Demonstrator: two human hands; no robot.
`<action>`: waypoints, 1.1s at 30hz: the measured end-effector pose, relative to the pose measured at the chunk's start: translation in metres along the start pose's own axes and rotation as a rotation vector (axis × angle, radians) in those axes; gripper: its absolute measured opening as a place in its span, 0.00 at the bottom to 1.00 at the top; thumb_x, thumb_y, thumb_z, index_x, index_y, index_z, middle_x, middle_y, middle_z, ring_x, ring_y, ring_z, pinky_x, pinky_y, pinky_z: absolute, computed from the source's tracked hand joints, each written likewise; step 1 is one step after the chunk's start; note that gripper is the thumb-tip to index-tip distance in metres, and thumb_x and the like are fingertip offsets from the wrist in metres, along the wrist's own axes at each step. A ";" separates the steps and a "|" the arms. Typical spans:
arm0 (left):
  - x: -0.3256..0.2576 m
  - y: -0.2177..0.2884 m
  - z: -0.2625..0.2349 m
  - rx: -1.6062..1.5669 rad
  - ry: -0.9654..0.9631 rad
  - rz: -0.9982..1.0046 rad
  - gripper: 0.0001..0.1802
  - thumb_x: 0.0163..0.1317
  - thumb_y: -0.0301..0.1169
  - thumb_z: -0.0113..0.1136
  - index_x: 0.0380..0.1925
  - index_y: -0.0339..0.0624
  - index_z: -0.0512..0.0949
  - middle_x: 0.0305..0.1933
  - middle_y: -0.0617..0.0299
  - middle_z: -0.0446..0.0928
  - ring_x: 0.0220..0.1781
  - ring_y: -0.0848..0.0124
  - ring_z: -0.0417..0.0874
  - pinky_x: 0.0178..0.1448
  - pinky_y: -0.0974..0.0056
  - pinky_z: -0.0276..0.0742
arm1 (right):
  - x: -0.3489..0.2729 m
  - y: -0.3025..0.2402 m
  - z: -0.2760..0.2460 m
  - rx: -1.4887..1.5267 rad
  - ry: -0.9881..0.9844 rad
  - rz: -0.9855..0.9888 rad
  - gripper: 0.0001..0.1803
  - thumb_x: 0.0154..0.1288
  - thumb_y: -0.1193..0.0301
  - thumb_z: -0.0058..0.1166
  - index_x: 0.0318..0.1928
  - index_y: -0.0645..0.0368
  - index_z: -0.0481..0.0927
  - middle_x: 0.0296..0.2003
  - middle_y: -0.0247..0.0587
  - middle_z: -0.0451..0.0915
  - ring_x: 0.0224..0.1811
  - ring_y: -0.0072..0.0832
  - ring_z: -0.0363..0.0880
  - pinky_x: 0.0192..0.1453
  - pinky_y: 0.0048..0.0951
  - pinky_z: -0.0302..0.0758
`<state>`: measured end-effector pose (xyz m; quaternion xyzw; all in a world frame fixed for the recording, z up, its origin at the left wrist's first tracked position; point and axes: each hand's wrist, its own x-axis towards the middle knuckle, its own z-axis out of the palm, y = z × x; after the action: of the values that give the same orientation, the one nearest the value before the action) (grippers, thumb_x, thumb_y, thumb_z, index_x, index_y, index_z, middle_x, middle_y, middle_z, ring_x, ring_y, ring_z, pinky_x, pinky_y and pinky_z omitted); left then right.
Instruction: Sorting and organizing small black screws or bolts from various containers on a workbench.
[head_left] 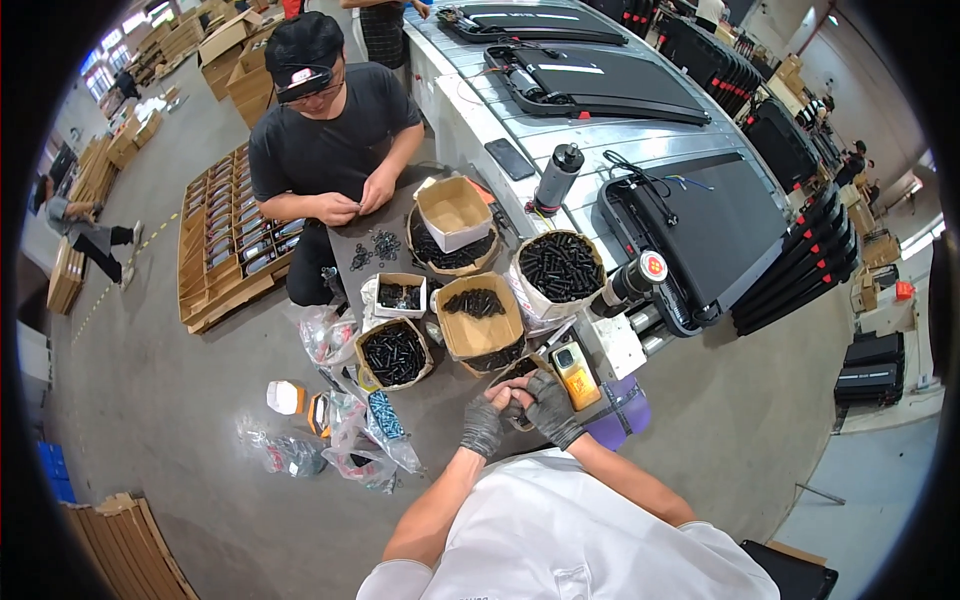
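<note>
My left hand (pixel 485 418) and my right hand (pixel 549 408), both in grey fingerless gloves, meet at the table's near edge. Their fingers are pinched together, and whatever they grip is too small to make out. Right by them, partly hidden, stands a small container (pixel 534 366) with dark contents. Just beyond is a cardboard box (pixel 458 330) with black screws heaped at its far side. A bag-like tub of black cylindrical parts (pixel 561 267) stands farther right, and another box of black screws (pixel 394 354) is to the left. Beside my right hand lies a yellow-backed phone (pixel 575 375).
Across the table (pixel 350 245) a co-worker (pixel 335 140) handles something small near scattered black rings (pixel 376 248). A black power screwdriver (pixel 628 284) and a dark motor-like cylinder (pixel 559 178) stand right, by black treadmill-like decks (pixel 700 230). Blue screws (pixel 385 414) and plastic bags (pixel 328 335) lie left.
</note>
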<state>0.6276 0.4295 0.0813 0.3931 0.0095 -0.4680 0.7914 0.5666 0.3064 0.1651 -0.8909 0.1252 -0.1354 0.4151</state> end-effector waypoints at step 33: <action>-0.012 0.125 -0.003 0.363 0.269 0.359 0.23 0.58 0.29 0.63 0.54 0.36 0.73 0.45 0.55 0.80 0.47 0.70 0.79 0.52 0.67 0.74 | 0.142 -0.064 0.006 0.249 -0.490 0.141 0.06 0.60 0.74 0.57 0.38 0.62 0.80 0.33 0.39 0.81 0.37 0.27 0.79 0.44 0.28 0.74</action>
<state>0.7154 0.4718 0.1602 0.5824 -0.0395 -0.2581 0.7698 0.7075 0.3029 0.2306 -0.8283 0.0653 0.0987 0.5477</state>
